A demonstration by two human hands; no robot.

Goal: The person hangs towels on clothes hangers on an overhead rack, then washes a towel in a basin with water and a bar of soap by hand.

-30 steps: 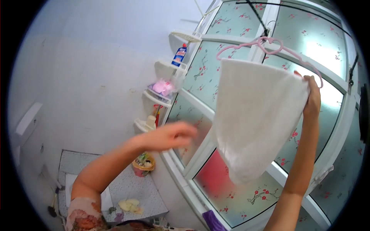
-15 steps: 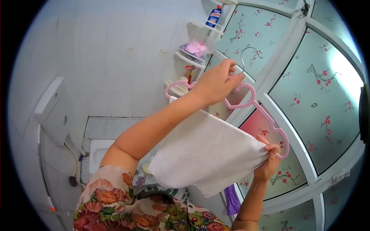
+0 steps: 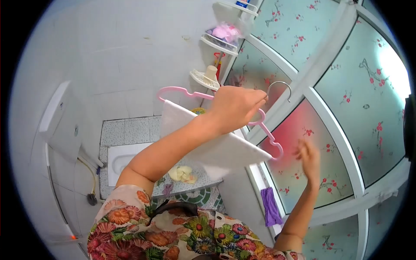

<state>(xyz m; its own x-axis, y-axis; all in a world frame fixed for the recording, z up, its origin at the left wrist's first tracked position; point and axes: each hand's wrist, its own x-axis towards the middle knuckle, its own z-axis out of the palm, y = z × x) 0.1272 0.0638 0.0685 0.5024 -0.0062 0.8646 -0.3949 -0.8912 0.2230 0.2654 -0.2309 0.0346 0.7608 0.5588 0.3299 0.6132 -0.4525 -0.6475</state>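
1. Hanging from the pink plastic clothes hanger with a silver metal hook (image 3: 264, 125), a white square cloth (image 3: 208, 147) is seen draped over the bar, in front of the person's chest and above the squat toilet pan (image 3: 119, 158) in the tiled floor.

2. The hanger is gripped by the left hand (image 3: 236, 106) at its neck, just under the hook; the fingers (image 3: 255, 97) are curled closed round the plastic, and nothing else is held by them.

3. The right hand (image 3: 308, 157) is held out to the right of the hanger's lower end, near it but not touching. It is blurred, yet the fingers appear spread and empty.

4. The cloth is judged to be light, soft and limp: it folds over the bar and sags under its own weight. It could slide off a tilted hanger, since the smooth plastic gives little hold.

5. The hanger is judged to be light and fairly stiff, though thin and somewhat springy. The neck below the hook, where it is now gripped, is the surest place to take it; the cloth is best taken by a corner or an edge.

6. Compared with half a second ago, the corner of the cloth and the end of the hanger have been let go by the right hand, which is now drawn away to the right. The hanger is lower and tilted more steeply.

7. A corner shelf rack of white plastic (image 3: 207, 79) is fixed to the wall beside the frosted window with red blossom print (image 3: 346, 86).
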